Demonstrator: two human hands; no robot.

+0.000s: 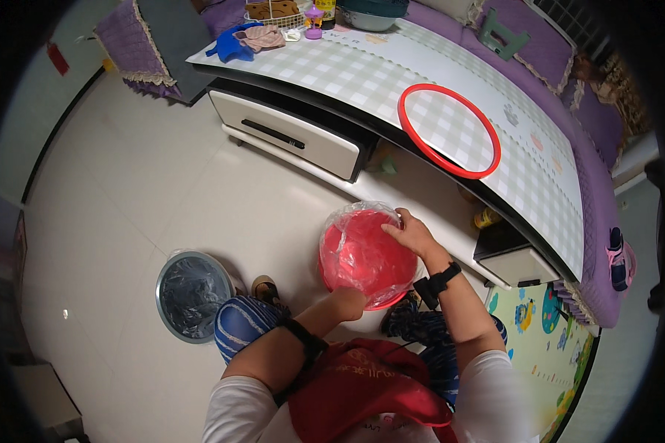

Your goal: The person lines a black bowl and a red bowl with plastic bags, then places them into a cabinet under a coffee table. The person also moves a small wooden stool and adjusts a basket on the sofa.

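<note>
A red plastic bin (374,252) stands before my knees, with a clear plastic bag (341,243) lining it and folded over part of its rim. My left hand (348,303) is at the near rim, against the bag; its fingers are hidden, so its grip cannot be made out. My right hand (413,235) lies over the right side of the rim, thumb inside and fingers outside, on the bag's edge. A red plastic ring (490,133) rests on the coffee table. To the left, a bin with a grey rim (166,310) holds a dark-looking plastic liner.
The coffee table (332,61) with a checked cover curves across the far side, its drawer (288,135) facing me. A blue cloth (235,45), a wire basket (277,21) and bowls (368,21) stand on it. A purple sofa (598,221) lies behind, a patterned mat (543,343) at right.
</note>
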